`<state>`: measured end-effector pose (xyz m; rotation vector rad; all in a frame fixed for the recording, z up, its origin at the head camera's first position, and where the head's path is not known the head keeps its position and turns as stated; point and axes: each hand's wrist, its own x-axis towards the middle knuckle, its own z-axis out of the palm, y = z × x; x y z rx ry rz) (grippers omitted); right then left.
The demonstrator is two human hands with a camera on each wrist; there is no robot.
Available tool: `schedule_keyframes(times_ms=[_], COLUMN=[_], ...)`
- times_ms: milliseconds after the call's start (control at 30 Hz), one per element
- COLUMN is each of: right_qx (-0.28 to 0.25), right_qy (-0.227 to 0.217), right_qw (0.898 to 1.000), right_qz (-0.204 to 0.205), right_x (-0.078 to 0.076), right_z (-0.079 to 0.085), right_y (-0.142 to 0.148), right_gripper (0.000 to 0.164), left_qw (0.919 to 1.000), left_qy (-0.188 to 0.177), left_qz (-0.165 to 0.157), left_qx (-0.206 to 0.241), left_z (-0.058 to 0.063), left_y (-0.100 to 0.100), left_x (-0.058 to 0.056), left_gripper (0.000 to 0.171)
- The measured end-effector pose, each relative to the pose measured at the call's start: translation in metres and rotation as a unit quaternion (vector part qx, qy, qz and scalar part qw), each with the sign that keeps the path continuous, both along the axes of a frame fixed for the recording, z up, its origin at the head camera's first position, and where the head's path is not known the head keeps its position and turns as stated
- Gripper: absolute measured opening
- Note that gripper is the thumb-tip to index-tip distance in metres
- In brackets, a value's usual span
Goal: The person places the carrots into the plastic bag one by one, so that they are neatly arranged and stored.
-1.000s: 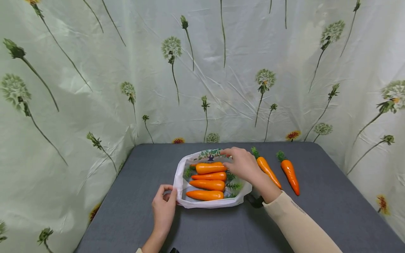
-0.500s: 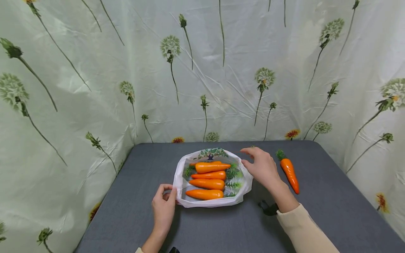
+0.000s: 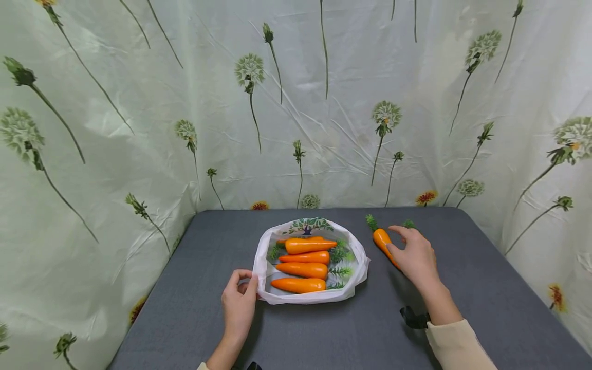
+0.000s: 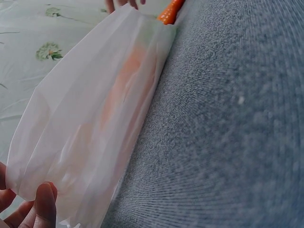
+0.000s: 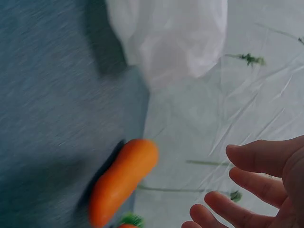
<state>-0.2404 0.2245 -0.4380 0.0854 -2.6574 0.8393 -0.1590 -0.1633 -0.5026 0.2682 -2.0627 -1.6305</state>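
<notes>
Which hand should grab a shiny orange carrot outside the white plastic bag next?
Probably the right hand: it's empty and close to a long green-topped orange carrot. The left hand pinches the white plastic bag, farther away.

Right hand [image 3: 418,258] moved from above white bag [image 3: 313,298] to beside left loose carrot [image 3: 382,240], right loose carrot [image 3: 409,224] now almost wholly screened by that hand.

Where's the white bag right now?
In the head view, the white bag sits on the gray table, left of a loose carrot; the left hand pinches its left edge.
</notes>
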Motion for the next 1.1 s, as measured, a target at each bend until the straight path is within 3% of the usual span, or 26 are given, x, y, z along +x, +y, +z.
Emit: schedule_keyframes(times_ms=[200, 467, 767, 1100], right_qx=[0.003, 0.010, 0.019, 0.033], right_qy=[-0.041, -0.107, -0.112, -0.110], right_qw=[0.999, 0.994, 0.993, 0.993], right_qz=[-0.020, -0.017, -0.017, -0.020], right_x=[0.002, 0.004, 0.000, -0.002], right_z=[-0.012, -0.027, -0.048, -0.054], right_y=[0.014, 0.021, 0.024, 0.024], right_gripper=[0.054, 0.064, 0.064, 0.059], left_qw=[1.0000, 0.9999, 0.9997, 0.9997], left_qy=[-0.005, -0.011, -0.023, -0.021], left_qz=[0.001, 0.000, 0.009, 0.007], left_qx=[-0.001, 0.003, -0.009, -0.008], left_z=[-0.001, -0.001, -0.002, -0.001], left_y=[0.000, 0.001, 0.001, -0.001], left_x=[-0.002, -0.002, -0.002, -0.001], left_gripper=[0.008, 0.009, 0.007, 0.008])
